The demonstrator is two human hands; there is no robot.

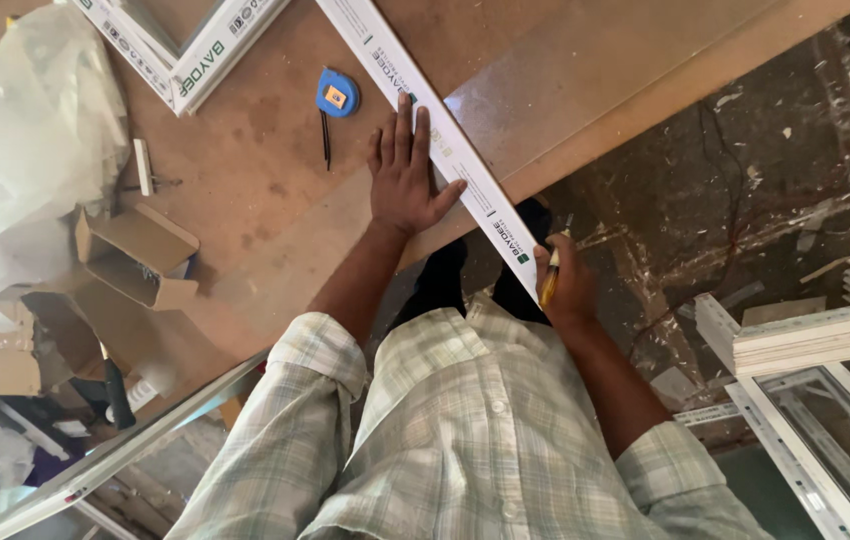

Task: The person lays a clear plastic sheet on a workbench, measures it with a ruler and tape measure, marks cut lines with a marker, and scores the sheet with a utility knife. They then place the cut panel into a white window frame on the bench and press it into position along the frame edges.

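Pressing flat with spread fingers, the left hand pins a white strip to the bench. At the strip's near end, past the bench edge, the right hand is closed around a pencil. A blue tape measure lies just left of the strip.

The long white plastic profile strip looks smooth and faintly glossy. It lies on the brown fibreboard counter, whose face is matt and scuffed. The blue plastic tape measure has a smooth shell. The open brown cardboard box is dull. The crumpled clear plastic sheet shines softly. The dark concrete floor is rough and paint-spattered.
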